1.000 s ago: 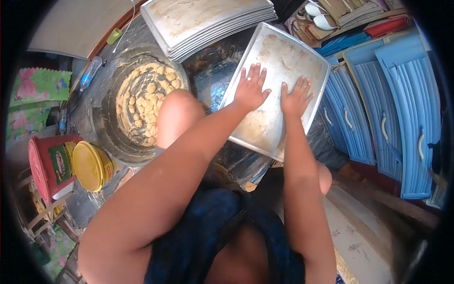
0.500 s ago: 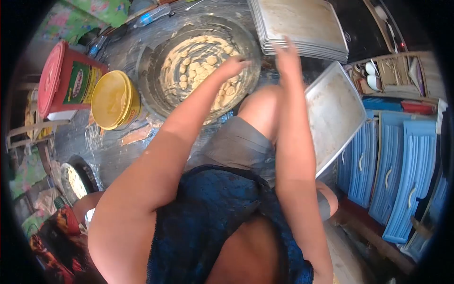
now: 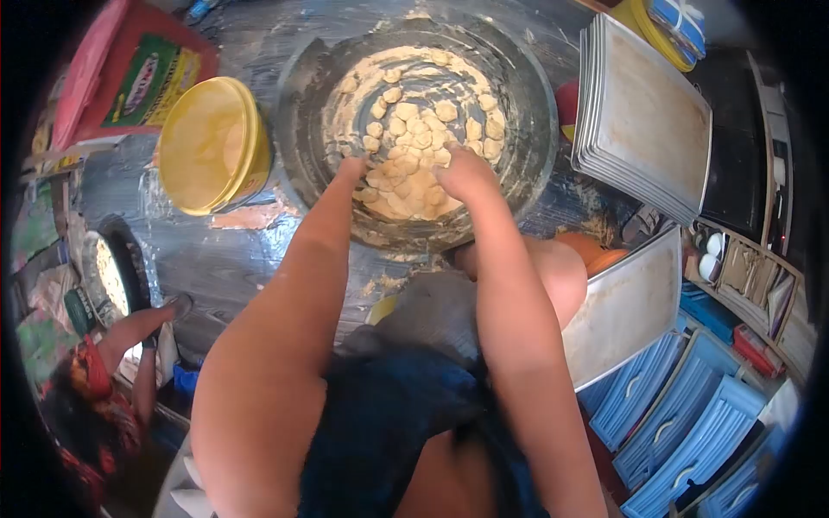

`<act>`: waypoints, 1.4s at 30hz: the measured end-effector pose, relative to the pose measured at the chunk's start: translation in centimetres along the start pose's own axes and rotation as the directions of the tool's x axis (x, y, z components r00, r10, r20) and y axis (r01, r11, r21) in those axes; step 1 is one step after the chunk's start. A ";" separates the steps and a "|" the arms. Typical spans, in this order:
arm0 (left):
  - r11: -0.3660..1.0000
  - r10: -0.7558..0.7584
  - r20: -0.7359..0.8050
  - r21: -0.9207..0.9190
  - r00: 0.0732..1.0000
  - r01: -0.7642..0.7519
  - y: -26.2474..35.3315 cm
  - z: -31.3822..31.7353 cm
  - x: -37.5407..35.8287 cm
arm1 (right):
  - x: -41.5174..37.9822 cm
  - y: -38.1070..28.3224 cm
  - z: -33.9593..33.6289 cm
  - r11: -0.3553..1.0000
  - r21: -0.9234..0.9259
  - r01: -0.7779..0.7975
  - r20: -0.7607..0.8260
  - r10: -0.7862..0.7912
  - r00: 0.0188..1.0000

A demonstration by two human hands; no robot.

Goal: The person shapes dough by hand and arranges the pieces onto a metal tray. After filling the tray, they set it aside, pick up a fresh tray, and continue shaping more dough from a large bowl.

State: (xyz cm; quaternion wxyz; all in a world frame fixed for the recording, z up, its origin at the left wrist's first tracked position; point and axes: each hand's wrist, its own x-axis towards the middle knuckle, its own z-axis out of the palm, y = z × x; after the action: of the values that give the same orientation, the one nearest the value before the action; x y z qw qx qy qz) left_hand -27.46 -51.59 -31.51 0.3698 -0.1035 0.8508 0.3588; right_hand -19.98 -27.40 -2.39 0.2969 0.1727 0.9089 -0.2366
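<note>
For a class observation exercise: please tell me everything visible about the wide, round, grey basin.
The wide, round, grey basin looks metallic, its sloping wall smeared with pale residue. It sits upright on the dark, streaked surface, between a round yellow bucket and a stack of rectangular metal trays. Pale, lumpy dough pieces lie inside; the left hand and right hand reach in. Contact with the basin itself is unclear.
</note>
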 end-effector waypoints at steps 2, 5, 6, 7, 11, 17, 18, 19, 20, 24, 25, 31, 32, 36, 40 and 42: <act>0.974 -0.159 -0.042 -0.170 0.986 0.149 2.4 1.4 0.1 | 0.6 -0.1 -0.9 0.992 0.013 -0.127 0.103 0.125 0.987; 0.863 -0.304 -0.164 -0.464 0.939 0.199 6.2 6.0 -1.6 | 1.6 1.0 1.1 0.972 -0.106 -0.209 0.322 0.233 0.918; 0.951 -0.298 -0.278 -0.171 0.913 0.258 8.5 6.7 -4.2 | 2.5 2.0 2.4 0.975 -0.105 -0.197 0.331 0.221 0.918; 0.942 -0.240 -0.393 0.125 0.888 0.310 10.2 7.4 -5.8 | 2.6 2.1 2.5 0.974 -0.107 -0.202 0.340 0.226 0.913; 0.922 -0.109 -0.314 0.322 0.943 0.214 12.6 8.4 -8.5 | 3.9 0.8 1.0 0.978 -0.053 -0.201 0.237 0.208 0.949; 0.903 0.414 -0.366 0.050 0.833 -0.426 15.0 5.7 -3.7 | 4.0 0.2 0.3 0.988 -0.046 -0.146 0.234 0.153 0.960; 0.921 0.389 -0.335 0.135 0.858 -0.365 16.7 5.4 -2.3 | 3.8 0.2 0.3 0.986 -0.047 -0.158 0.250 0.165 0.954; 0.928 0.358 -0.307 0.219 0.882 -0.301 17.4 5.8 -0.6 | 3.5 0.1 0.1 0.986 -0.057 -0.154 0.242 0.164 0.956; 0.933 0.345 -0.298 0.214 0.890 -0.289 16.8 6.6 1.7 | 3.3 0.0 0.0 0.987 -0.069 -0.147 0.232 0.159 0.960; 0.777 0.332 -0.123 0.597 0.935 -0.197 16.3 9.2 4.0 | 2.8 0.9 -0.7 0.979 -0.054 -0.198 0.197 0.205 0.959; 0.770 0.304 -0.134 0.618 0.943 -0.160 16.4 10.0 2.8 | 2.8 1.0 -1.0 0.981 -0.059 -0.185 0.187 0.193 0.963; 0.813 0.127 0.234 0.531 0.964 -0.237 16.2 10.4 -9.5 | 3.8 1.7 -1.1 0.975 -0.038 -0.218 0.204 0.221 0.954; 0.812 0.127 0.231 0.534 0.965 -0.235 15.4 10.6 -10.2 | 4.1 1.6 -1.0 0.972 0.000 -0.234 0.226 0.228 0.947; 0.766 0.243 0.307 0.521 0.920 -0.376 14.5 10.4 -9.3 | 4.7 2.9 0.8 0.963 -0.039 -0.268 0.234 0.269 0.934; 0.728 0.354 0.076 0.603 0.932 -0.325 16.1 7.6 -6.2 | 4.8 5.8 2.9 0.934 0.012 -0.357 0.254 0.342 0.905; 0.714 0.273 0.175 0.622 0.946 -0.321 15.1 8.9 -6.4 | 5.3 7.1 5.2 0.920 0.041 -0.389 0.295 0.361 0.885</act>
State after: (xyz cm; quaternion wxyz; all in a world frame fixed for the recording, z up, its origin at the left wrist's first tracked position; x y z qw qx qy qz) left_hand -24.69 -35.16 -23.16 0.3497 0.1800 0.9135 0.1041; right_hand -18.41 -23.33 -11.71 0.4544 0.3243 0.7937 -0.2416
